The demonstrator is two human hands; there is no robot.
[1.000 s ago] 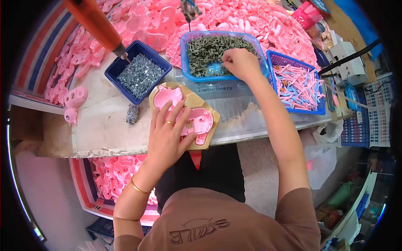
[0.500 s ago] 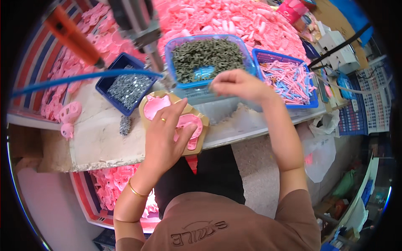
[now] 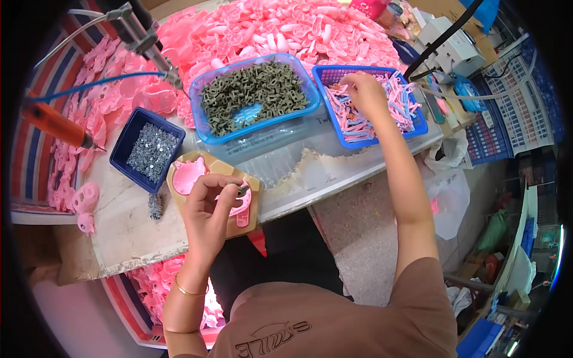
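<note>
My left hand (image 3: pixel 208 209) pinches a small dark grey-green plastic part (image 3: pixel 243 191) between thumb and fingertips. Just beneath it lies a tan fixture block (image 3: pixel 250 206) at the table edge. The block carries a round pink shell with small ears (image 3: pixel 188 175) and a curved pink piece (image 3: pixel 243 218), which the hand partly covers. Reaching over the blue basket (image 3: pixel 371 144), my right hand (image 3: pixel 367 94) has its fingers bent down among thin pink and blue plastic sticks (image 3: pixel 399 107). What its fingertips grip, if anything, does not show.
A clear blue tub (image 3: pixel 262 130) of grey-green parts stands mid-table. Left of it is a dark blue bin (image 3: pixel 122 149) of metal screws (image 3: pixel 152 149). An orange screwdriver (image 3: pixel 57 124) and a metal tool head (image 3: pixel 143 45) hang above. Pink parts (image 3: pixel 250 27) heap behind.
My right hand has moved from beside the tub to the stick basket. My left hand, spread over the fixture before, now pinches a grey-green part. The whole view has shifted.
</note>
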